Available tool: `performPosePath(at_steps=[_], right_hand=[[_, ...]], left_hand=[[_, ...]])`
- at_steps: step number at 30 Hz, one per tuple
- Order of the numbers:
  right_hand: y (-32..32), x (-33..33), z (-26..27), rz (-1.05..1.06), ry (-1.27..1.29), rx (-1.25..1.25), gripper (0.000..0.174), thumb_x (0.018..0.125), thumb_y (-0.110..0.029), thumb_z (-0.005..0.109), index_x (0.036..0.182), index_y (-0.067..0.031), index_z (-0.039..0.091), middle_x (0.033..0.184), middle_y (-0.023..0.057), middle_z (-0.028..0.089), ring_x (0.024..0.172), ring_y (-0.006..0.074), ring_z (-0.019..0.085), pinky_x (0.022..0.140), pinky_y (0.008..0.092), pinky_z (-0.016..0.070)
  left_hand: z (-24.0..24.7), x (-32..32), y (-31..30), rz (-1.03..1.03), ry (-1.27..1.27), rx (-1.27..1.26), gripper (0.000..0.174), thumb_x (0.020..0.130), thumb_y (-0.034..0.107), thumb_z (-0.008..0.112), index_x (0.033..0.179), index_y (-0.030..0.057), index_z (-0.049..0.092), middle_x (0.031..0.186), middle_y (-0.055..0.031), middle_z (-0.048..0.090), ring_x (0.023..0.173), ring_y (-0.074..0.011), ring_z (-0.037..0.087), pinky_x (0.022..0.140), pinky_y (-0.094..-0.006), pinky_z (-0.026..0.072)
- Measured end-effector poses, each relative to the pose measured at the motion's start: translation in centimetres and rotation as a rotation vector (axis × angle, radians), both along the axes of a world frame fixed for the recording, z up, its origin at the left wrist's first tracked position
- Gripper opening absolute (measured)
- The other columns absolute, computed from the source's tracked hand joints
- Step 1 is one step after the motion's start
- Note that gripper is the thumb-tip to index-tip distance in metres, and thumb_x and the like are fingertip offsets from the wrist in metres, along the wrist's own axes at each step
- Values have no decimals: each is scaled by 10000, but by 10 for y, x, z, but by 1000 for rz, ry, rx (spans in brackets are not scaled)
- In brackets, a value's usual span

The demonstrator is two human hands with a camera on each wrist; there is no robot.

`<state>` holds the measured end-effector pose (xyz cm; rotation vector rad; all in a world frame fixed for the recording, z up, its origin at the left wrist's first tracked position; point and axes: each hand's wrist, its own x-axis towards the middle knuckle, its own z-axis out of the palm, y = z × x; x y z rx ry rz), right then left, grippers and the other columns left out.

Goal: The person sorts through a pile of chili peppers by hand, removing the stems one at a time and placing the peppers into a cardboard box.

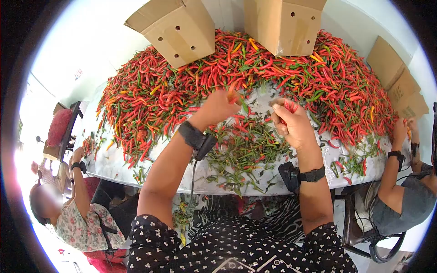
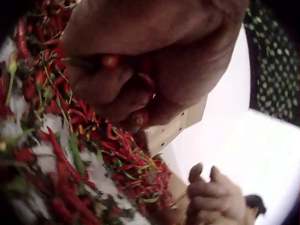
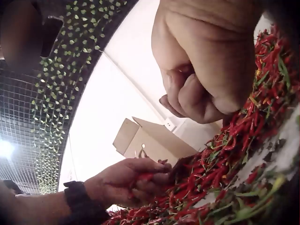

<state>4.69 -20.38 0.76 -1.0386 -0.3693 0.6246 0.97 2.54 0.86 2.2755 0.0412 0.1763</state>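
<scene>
My left hand [image 1: 217,108] curls round several red chili peppers [image 2: 110,61], whose ends poke out between the fingers. An orange-red and a green tip show blurred at its fingertips in the head view. Facing it across a small gap, my right hand [image 1: 295,123] has its thumb pressed over curled fingers. Red chili [image 1: 291,107] shows inside that grip; the right wrist view mostly hides it behind the fingers. Below both hands lies a heap of green stems [image 1: 243,152] with bits of red. Beyond them spreads a large pile of red chilies [image 1: 177,98], with some green and yellow ones.
Two cardboard boxes [image 1: 182,34] [image 1: 287,27] stand at the back on the pile, and another carton [image 1: 400,82] leans at the right. A white-covered table [image 1: 182,184] bears everything. One person [image 1: 82,218] sits at the left, another [image 1: 405,200] at the right, hands at the pile's edges.
</scene>
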Motion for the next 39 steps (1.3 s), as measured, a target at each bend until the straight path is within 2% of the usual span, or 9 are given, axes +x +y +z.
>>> performPosePath(at_steps=[2,5,12,15,17,20,26,37,39], right_hand=[[1,0,-2,-5,-10,-11,120,844,-131,553,937,-56,545,595,12,493,406,39,342,371,177,241],[1,-3,3,-41,-11,-26,115,829,-122,553,912,-44,539,587,3,473,421,38,344,378,180,236],[-2,-1,4,-93,-9,-50,115,808,-112,557,878,-21,543,583,-9,457,430,35,345,385,179,229],[-1,1,-2,-62,-52,-60,116,829,-130,570,894,-35,555,587,-20,458,417,35,342,377,182,227],[1,-1,-1,-77,-59,-75,108,817,-132,571,862,-34,565,574,-26,449,421,34,343,381,184,228],[5,-5,2,-88,-37,-97,115,806,-143,580,848,-36,581,558,-43,435,418,32,342,383,189,229],[6,-7,0,-8,52,-28,119,810,-146,600,846,-35,579,559,-61,422,412,25,333,376,191,220],[2,-9,8,-56,-247,-319,112,784,-108,621,803,2,612,597,-55,505,487,14,387,431,196,287],[3,-10,5,-46,-288,-337,119,782,-109,625,816,4,615,592,-56,500,486,13,383,431,195,285]], left_hand=[[-12,10,-7,-120,-158,471,160,646,111,598,786,33,607,666,-152,590,632,-303,583,584,-406,454],[-10,10,-22,-215,3,716,202,635,91,578,827,57,628,724,-181,594,703,-356,580,621,-455,456],[-19,20,-19,-281,72,787,214,649,82,558,848,63,635,740,-182,591,711,-366,577,622,-459,457],[-17,21,-12,-366,-151,707,149,679,113,597,816,62,627,668,-110,591,596,-267,578,540,-381,450],[9,7,-19,-108,142,-436,130,739,167,636,834,83,605,630,5,543,508,-99,490,441,-255,372],[12,-4,-33,-124,184,-933,145,787,197,640,874,101,575,627,74,469,491,-4,368,411,-169,269],[7,-11,-62,-145,105,-907,75,847,152,564,893,94,551,621,63,471,464,-12,360,396,-178,269],[15,-20,-62,-211,-186,-365,121,820,101,567,868,-8,585,736,11,557,693,-44,514,646,-228,459],[14,-22,-62,-197,-165,-387,111,816,109,571,836,1,588,676,24,519,619,-37,467,561,-221,403]])
